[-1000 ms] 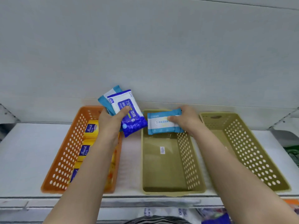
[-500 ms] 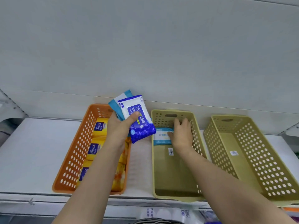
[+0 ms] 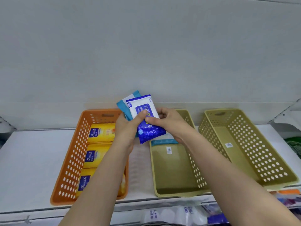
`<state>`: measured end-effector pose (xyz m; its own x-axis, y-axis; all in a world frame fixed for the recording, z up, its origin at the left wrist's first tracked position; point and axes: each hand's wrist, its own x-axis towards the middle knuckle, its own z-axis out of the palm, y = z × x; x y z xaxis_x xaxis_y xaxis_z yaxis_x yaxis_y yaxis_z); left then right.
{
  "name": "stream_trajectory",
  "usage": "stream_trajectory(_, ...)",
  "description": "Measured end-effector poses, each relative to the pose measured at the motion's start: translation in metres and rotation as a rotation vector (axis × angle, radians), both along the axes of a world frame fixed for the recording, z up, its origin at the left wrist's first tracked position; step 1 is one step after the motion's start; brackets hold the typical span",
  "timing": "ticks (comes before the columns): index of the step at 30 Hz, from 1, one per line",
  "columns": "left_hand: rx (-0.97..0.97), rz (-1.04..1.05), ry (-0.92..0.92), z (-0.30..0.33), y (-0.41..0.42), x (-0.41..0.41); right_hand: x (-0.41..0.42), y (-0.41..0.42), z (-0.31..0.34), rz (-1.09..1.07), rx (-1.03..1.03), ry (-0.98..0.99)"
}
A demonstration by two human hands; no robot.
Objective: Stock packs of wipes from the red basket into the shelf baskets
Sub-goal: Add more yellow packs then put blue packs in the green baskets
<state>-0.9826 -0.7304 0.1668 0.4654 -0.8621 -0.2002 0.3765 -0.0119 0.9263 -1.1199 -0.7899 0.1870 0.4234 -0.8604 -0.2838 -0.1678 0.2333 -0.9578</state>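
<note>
My left hand (image 3: 128, 128) grips two wipe packs held upright above the shelf: a dark blue and white alcohol wipes pack (image 3: 146, 118) in front and a light blue pack (image 3: 125, 105) behind it. My right hand (image 3: 169, 123) pinches the dark blue pack at its right edge. Another light blue pack (image 3: 162, 141) lies flat at the far end of the middle olive basket (image 3: 172, 191), partly hidden by my right wrist. The red basket is not in view.
An orange basket (image 3: 68, 168) at the left holds several yellow tissue packs (image 3: 101, 132). A second olive basket (image 3: 254, 150) stands at the right with only a sticker inside. All sit on a white shelf (image 3: 32, 160); packaged goods show on the shelf below.
My right hand has left the light blue pack lying in the middle olive basket and risen to the dark blue pack in my left hand. The view shifted slightly.
</note>
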Motion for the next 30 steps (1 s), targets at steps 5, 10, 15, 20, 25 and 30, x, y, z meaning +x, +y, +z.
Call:
stream_trajectory(5,-0.037,-0.062,-0.006,0.001,-0.006,-0.009,-0.023,0.000,0.003,-0.202,-0.035,-0.092)
stream_trajectory(10,-0.061,-0.078,-0.013,0.003,-0.009,-0.040,-0.065,-0.006,0.018,-0.183,-0.128,-0.060)
stream_trajectory(15,-0.072,-0.090,-0.017,0.013,-0.014,-0.077,-0.146,-0.030,0.045,-0.272,-0.230,-0.029)
stream_trajectory(20,-0.084,-0.109,-0.008,0.018,-0.031,-0.137,-0.224,-0.048,0.052,-0.290,-0.208,0.064)
stream_trajectory(25,-0.092,-0.097,-0.003,0.017,-0.044,-0.194,-0.288,-0.066,0.031,-0.389,-0.217,0.287)
stream_trajectory(30,-0.061,-0.001,-0.001,0.007,-0.047,-0.218,-0.298,-0.091,-0.011,-0.068,-0.384,0.832)
